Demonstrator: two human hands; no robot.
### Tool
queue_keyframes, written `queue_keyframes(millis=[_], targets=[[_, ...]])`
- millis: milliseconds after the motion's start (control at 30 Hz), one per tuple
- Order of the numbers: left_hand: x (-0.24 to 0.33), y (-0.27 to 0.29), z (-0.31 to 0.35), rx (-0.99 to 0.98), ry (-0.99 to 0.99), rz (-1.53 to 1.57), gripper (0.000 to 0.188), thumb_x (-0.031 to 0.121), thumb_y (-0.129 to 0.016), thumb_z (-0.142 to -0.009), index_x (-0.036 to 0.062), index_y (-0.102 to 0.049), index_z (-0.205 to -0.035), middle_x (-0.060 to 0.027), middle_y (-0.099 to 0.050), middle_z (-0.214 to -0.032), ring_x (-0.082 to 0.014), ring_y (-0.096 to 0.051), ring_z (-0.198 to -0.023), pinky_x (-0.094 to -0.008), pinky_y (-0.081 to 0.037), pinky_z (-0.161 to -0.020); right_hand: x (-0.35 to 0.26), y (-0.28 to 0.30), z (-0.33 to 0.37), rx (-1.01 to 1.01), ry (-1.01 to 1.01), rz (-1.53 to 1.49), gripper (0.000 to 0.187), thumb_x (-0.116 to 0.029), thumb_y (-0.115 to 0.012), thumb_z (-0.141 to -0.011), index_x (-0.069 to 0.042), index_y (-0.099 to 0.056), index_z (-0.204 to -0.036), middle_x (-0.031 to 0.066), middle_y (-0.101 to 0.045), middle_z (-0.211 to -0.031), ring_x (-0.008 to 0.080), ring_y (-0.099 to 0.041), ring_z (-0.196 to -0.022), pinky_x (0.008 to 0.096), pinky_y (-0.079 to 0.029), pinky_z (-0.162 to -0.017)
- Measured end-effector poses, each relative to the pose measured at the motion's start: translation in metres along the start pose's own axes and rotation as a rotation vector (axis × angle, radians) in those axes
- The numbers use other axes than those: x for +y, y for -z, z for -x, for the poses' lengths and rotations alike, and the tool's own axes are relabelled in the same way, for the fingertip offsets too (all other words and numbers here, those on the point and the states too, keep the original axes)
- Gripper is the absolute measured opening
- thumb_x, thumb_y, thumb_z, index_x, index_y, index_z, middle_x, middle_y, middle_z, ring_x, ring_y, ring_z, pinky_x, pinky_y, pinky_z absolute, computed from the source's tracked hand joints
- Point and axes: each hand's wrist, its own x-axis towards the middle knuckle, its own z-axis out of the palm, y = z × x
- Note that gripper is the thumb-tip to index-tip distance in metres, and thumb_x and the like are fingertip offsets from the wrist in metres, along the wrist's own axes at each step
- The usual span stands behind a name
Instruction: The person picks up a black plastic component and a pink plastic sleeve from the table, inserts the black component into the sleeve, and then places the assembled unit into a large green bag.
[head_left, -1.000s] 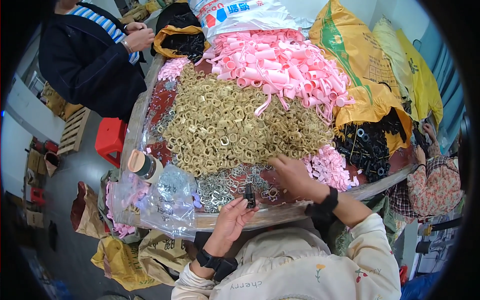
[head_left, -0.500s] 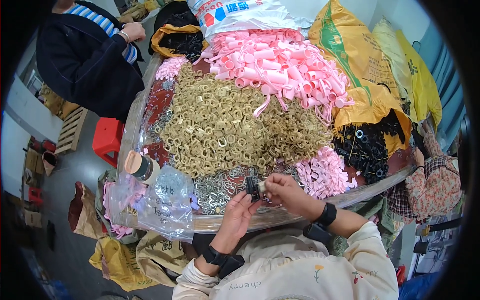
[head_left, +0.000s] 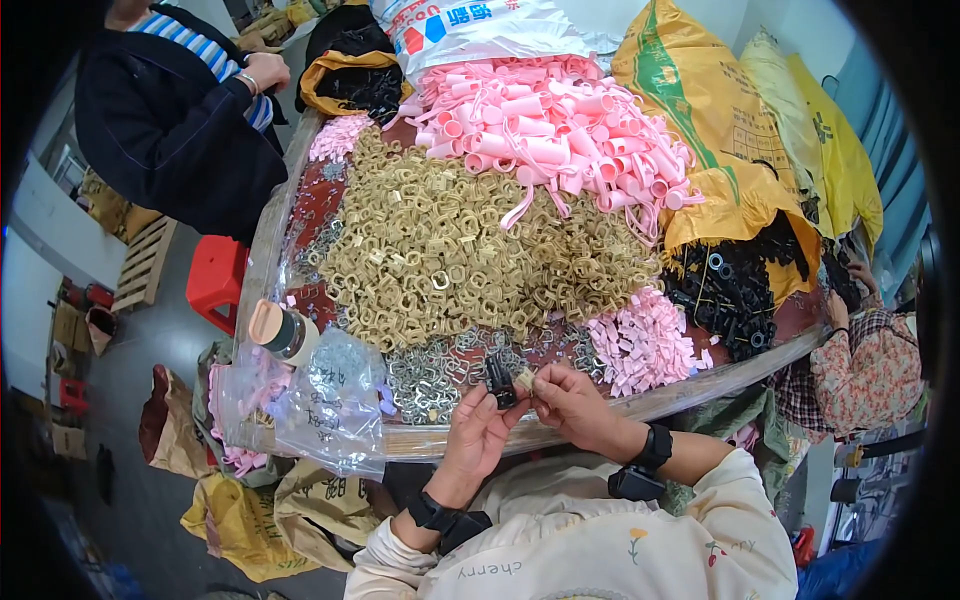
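A: Hands first. What have they got?

B: Left hand (head_left: 478,430) pinches a small black part (head_left: 499,381) at the fingertips, held up over the table's near edge. Right hand (head_left: 572,405) pinches a small tan piece (head_left: 523,379), pressed right against the black part. The two hands sit close together, fingertips nearly meeting, each closed on its own piece.

A: Wrists?

B: A black band on each. Cream sleeves (head_left: 650,540) come in from the lower edge.

A: What lies under the hands?

B: A scatter of silver clips (head_left: 425,375) on the table (head_left: 440,440), just beyond the fingertips. The table looks wrapped in clear film.

A: Further out?

B: A big tan pile (head_left: 450,250) of small squarish rings fills the middle. Right of the hands, a small pink heap (head_left: 645,340). Beyond that, black rings (head_left: 735,295) spilling from a yellow sack (head_left: 740,200). At the far end, a mound of pink tubes (head_left: 555,130), with a white sack (head_left: 480,25) behind it.

A: Left side?

B: A tape roll (head_left: 283,332) at the table corner, touching a clear bag (head_left: 335,405) that hangs over the edge. A red stool (head_left: 215,285) on the floor beside the table.

A: Anyone else?

B: One person in a dark jacket (head_left: 175,130) at the far left corner. Another in a floral sleeve (head_left: 865,365) at the right edge, near the black rings.
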Motion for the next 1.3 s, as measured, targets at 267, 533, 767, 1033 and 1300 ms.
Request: queue_keyframes(millis=[267, 533, 767, 1033, 1300], targets=[[0.003, 0.001, 0.000, 0.018, 0.038, -0.008, 0.025, 0.009, -0.049, -0.082, -0.0040, -0.047, -0.103, -0.0147, -0.055, -0.100, -0.0225, -0.053, -0.096, -0.0357, -0.041, -0.089, -0.027, 0.002, -0.008, -0.131, 0.092, 0.427, 0.016, -0.018, -0.048, -0.086, -0.004, -0.045, -0.090, -0.0004, -0.051, -0.074, 0.0028, -0.044, -0.062, 0.0167, -0.038, -0.052], [0.009, -0.002, -0.002, 0.076, 0.117, -0.128, 0.029, 0.010, -0.052, -0.080, -0.0040, -0.045, -0.105, -0.0142, -0.056, -0.098, -0.0222, -0.056, -0.091, -0.0321, -0.047, -0.082, -0.041, -0.001, -0.004, -0.189, 0.132, 0.413, 0.016, -0.015, -0.048, -0.085, -0.001, -0.045, -0.093, 0.0006, -0.052, -0.077, 0.0050, -0.049, -0.069, 0.0196, -0.044, -0.063], [0.007, -0.006, 0.001, 0.129, 0.136, -0.181, 0.028, 0.009, -0.053, -0.080, -0.0030, -0.048, -0.105, -0.0113, -0.057, -0.096, -0.0190, -0.058, -0.085, -0.0295, -0.049, -0.077, -0.036, 0.000, -0.002, -0.213, 0.391, 0.812, 0.015, -0.014, -0.048, -0.086, 0.000, -0.047, -0.087, 0.0003, -0.052, -0.074, 0.0055, -0.048, -0.065, 0.0195, -0.041, -0.056], [0.000, -0.008, 0.004, 0.105, 0.147, -0.185, 0.024, 0.009, -0.053, -0.080, -0.0020, -0.051, -0.102, -0.0092, -0.057, -0.095, -0.0162, -0.058, -0.082, -0.0283, -0.050, -0.074, -0.027, -0.010, 0.003, -0.146, 0.458, 0.782, 0.014, -0.014, -0.052, -0.083, -0.001, -0.048, -0.084, 0.0026, -0.048, -0.063, 0.0084, -0.044, -0.057, 0.0228, -0.037, -0.050], [0.007, -0.005, 0.003, 0.141, 0.232, -0.273, 0.021, 0.010, -0.051, -0.082, -0.0023, -0.051, -0.099, -0.0114, -0.058, -0.090, -0.0176, -0.059, -0.077, -0.0268, -0.051, -0.068, -0.040, 0.024, 0.012, 0.059, 0.490, 1.286, 0.021, -0.019, -0.058, -0.077, -0.004, -0.048, -0.087, 0.0077, -0.049, -0.064, 0.0187, -0.050, -0.057, 0.0304, -0.040, -0.050]])
